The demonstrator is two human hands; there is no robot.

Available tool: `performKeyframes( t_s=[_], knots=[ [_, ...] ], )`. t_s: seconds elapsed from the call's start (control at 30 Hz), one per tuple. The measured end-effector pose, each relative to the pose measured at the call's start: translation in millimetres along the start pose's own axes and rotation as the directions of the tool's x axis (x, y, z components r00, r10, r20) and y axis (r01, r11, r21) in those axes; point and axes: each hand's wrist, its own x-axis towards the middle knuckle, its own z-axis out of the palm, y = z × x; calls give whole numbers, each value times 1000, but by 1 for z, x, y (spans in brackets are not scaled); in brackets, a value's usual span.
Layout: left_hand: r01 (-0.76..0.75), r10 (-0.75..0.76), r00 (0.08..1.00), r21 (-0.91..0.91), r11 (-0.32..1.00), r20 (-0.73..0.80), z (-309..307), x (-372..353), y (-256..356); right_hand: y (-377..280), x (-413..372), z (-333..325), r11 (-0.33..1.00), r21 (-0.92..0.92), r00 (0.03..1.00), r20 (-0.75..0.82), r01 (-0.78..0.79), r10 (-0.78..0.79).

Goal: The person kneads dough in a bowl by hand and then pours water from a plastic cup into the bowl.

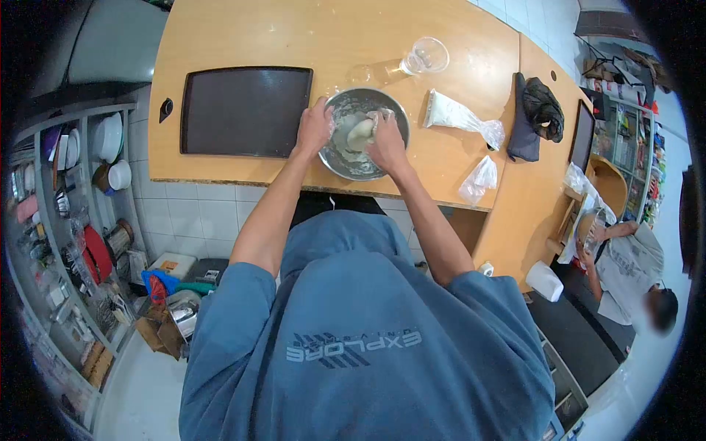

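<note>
A metal bowl (pixel 358 167) stands near the front edge of the wooden table (pixel 353 44), its inside smeared with white. Pale dough (pixel 360 137) lies in it. My left hand (pixel 315 128) is closed on the bowl's left rim. On the other side, my right hand (pixel 386 141) reaches over the right part of the bowl, its fingers curled on the dough and coated with white.
A dark tray (pixel 246 112) lies left of the bowl. Behind and right are a clear plastic cup (pixel 429 56), a bag of white powder (pixel 454 115), a smaller bag (pixel 479 179) and dark cloth (pixel 523 121). Another person (pixel 631 272) is at the far right.
</note>
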Motion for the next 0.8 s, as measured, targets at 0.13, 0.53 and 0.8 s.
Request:
performKeyframes(
  t_s=[0.13, 0.53, 0.8],
  knots=[
    [38, -41, 999, -87, 995, -26, 7, 0, -3, -24, -3, 3, 978, -187, 995, 7, -92, 95],
    [61, -60, 998, 43, 997, -26, 10, -4, 3, -25, -27, 40, 977, -215, 1000, -5, -18, 17],
    [77, -77, 996, -9, 997, -32, 7, -5, 9, -21, -6, 76, 974, -223, 988, -140, 30, -63]
  ],
)
